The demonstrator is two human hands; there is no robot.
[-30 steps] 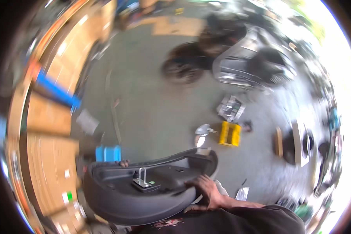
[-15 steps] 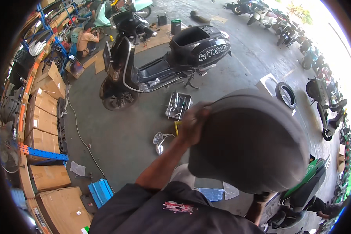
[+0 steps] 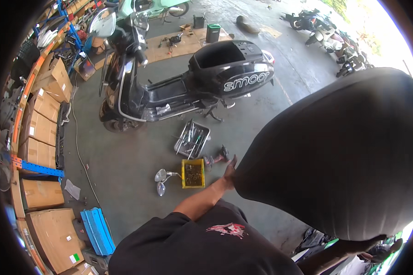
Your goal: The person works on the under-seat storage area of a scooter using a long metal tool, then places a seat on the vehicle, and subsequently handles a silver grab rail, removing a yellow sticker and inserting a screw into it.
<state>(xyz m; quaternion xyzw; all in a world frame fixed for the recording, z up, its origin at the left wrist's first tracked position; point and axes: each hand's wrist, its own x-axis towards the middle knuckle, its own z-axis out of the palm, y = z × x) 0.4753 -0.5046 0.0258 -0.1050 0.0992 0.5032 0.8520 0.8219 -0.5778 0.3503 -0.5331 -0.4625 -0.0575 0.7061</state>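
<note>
I have the left hand's (image 3: 230,173) fingers clamped on the narrow left end of the black seat (image 3: 326,160), partly hidden by it. I have the right hand (image 3: 378,252) at the seat's near edge, fingers spread apart; I cannot tell how firmly they bear on it. The seat is raised above the floor (image 3: 124,169) at right. Left of the left hand lie a power tool (image 3: 216,157), a yellow bin (image 3: 184,175) and two mirrors (image 3: 160,176). Farther: a metal tool tray (image 3: 206,139), then a black scooter (image 3: 174,88), seat opening exposed.
</note>
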